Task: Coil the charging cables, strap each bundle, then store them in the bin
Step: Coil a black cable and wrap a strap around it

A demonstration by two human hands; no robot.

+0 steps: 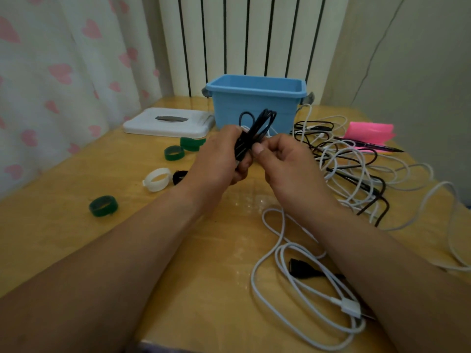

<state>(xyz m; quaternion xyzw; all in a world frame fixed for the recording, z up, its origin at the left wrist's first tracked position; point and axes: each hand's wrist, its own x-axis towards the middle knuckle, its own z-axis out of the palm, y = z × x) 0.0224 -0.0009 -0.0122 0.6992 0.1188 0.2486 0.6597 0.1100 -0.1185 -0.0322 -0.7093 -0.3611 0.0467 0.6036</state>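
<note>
Black cable bundle (254, 133) in both hands

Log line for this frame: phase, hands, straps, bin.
phase: coiling | left hand: grips black cable bundle | right hand: pinches bundle | green straps: loose on table | blue bin: lid off, behind hands

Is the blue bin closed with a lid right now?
No: the blue bin stands open at the top, and the white lid lies flat on the table to its left.
</note>
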